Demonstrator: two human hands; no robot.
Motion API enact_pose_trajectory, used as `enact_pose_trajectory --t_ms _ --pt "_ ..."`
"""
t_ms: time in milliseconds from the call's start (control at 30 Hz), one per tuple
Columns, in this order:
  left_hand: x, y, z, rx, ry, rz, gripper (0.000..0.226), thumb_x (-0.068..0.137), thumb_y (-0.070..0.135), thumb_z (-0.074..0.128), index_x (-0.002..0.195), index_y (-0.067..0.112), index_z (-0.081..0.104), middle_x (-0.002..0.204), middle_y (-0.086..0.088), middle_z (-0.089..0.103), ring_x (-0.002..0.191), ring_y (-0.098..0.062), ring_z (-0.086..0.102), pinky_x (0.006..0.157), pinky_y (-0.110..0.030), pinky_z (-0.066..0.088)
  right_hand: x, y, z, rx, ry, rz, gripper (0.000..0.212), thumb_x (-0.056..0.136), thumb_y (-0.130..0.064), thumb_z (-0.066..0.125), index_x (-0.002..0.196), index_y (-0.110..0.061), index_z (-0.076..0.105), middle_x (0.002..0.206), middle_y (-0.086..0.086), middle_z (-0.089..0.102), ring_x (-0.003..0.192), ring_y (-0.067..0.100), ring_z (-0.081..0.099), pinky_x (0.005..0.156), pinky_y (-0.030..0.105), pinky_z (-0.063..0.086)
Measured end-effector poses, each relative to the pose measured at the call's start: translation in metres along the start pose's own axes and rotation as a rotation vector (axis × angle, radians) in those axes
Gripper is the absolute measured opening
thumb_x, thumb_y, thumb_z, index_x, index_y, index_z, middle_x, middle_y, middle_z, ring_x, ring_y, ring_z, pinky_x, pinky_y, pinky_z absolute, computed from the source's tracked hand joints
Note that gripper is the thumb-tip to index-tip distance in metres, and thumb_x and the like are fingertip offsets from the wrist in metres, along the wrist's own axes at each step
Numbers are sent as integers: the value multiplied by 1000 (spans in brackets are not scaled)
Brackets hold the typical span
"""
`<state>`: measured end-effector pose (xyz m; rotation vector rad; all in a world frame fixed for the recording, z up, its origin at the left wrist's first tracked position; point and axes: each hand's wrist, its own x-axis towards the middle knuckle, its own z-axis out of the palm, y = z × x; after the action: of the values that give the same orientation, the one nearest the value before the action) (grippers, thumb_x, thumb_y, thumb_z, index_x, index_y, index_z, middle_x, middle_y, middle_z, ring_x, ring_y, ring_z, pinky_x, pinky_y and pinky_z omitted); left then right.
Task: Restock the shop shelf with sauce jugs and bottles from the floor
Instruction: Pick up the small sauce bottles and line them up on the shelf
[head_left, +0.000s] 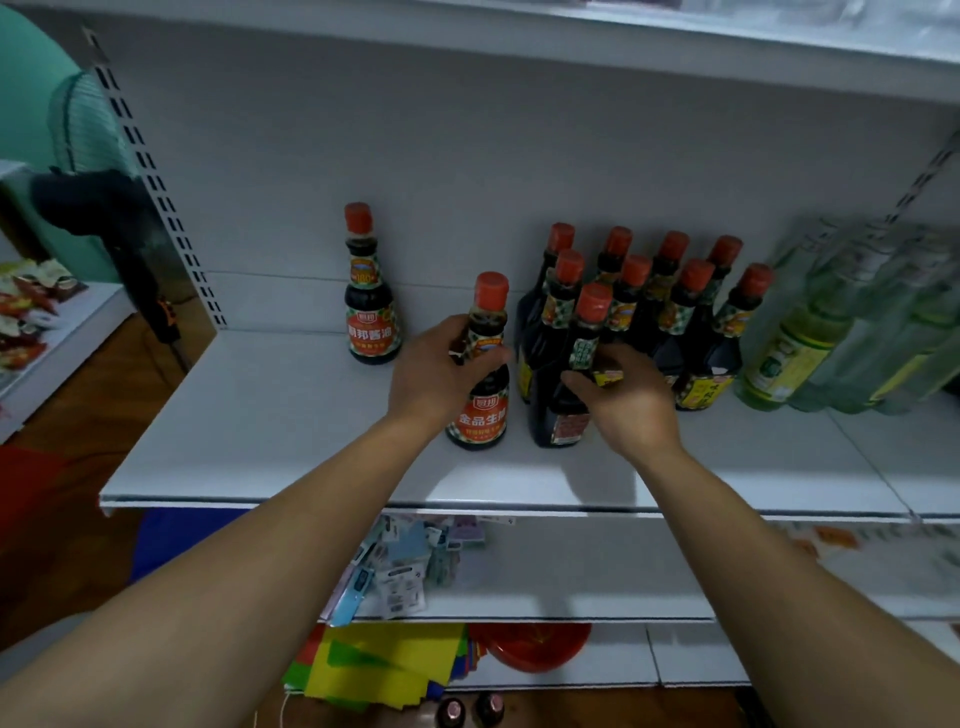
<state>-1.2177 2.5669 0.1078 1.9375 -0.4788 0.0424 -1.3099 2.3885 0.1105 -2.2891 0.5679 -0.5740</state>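
Note:
On the white shelf (270, 441) my left hand (441, 371) grips a dark soy sauce bottle (480, 410) with a red cap and red label, standing upright. Beside it my right hand (621, 400) holds a taller dark sauce bottle (563, 410) with a green neck label, at the front of a cluster of several red-capped dark bottles (675, 306). One more soy sauce bottle (370, 291) stands alone at the back left. Two bottle tops (470, 711) show on the floor below.
Pale green and clear bottles (831, 332) fill the shelf's right end. A lower shelf carries small packets (410, 566); under it lie coloured sheets (379, 665) and a red bowl (530, 644). A black fan (93, 202) stands at left.

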Motion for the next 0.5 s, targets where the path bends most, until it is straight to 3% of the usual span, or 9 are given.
enact_pose_trajectory --t_ms 100,167,233,300,400,500 --pt "3 -2 -6 -31 -52 12 44 80 46 72 118 26 61 101 15 63 91 -2 60 74 -13 44 -13 -4 0 23 230 -79 31 85 -31 72 106 -10 65 107 9 64 83 23 64 71 26 46" --pt "4 -5 -13 -58 -70 16 44 82 47 69 120 28 59 103 18 62 90 7 57 72 -6 41 -26 -13 6 21 238 -119 22 86 -31 70 99 -13 67 98 6 66 75 18 63 68 25 46" --pt "7 -14 -22 -108 -26 14 38 87 44 65 119 24 61 106 14 64 89 11 57 70 -1 41 -37 -25 20 -8 161 -155 20 85 -30 71 99 -15 69 94 3 68 79 17 64 69 24 45" --pt "11 -26 -34 -148 87 -23 32 90 38 63 116 20 63 106 9 64 89 5 59 72 -2 41 -43 -34 39 -29 72 -167 31 83 -33 72 108 -15 68 98 3 69 80 18 64 70 25 47" --pt "21 -46 -57 -131 232 -125 32 89 32 65 117 18 61 109 4 61 96 -10 58 85 -21 45 -41 -44 66 12 2 -122 48 81 -37 74 121 -13 62 108 6 69 90 22 65 74 29 50" --pt "36 -59 -76 -131 219 -173 38 88 23 68 124 15 56 112 4 54 103 -16 58 87 -25 43 -33 -51 81 21 -7 -76 53 82 -38 73 127 -15 57 116 7 67 105 26 62 84 32 49"
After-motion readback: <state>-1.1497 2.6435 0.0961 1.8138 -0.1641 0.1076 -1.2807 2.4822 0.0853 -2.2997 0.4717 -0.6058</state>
